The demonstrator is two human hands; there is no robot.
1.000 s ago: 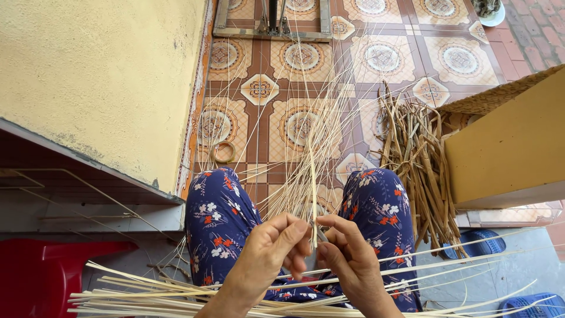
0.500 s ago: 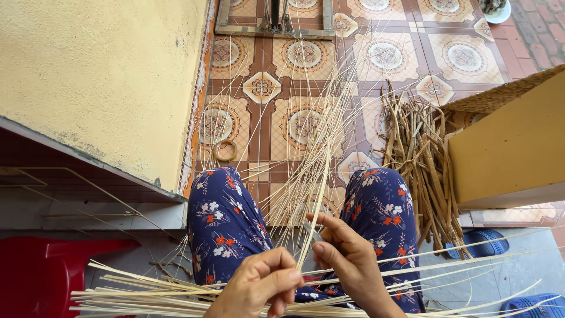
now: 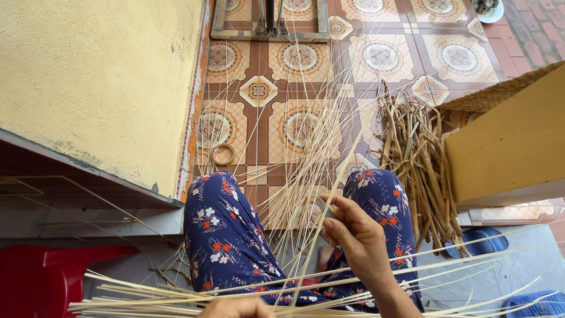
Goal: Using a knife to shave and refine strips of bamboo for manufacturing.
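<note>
Patterned floor tiles meet a yellow wall; thin strips spread.

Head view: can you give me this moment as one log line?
right hand: pinching thin bamboo strip | left hand: on flat strips | floor: dried stalk bundle

Pale straw-coloured strips, navy floral trousers, brown patterned floor tiles, yellow wall

A plain yellow-tan box, possibly cardboard, stands at the right edge, beside the tiled floor.
</note>
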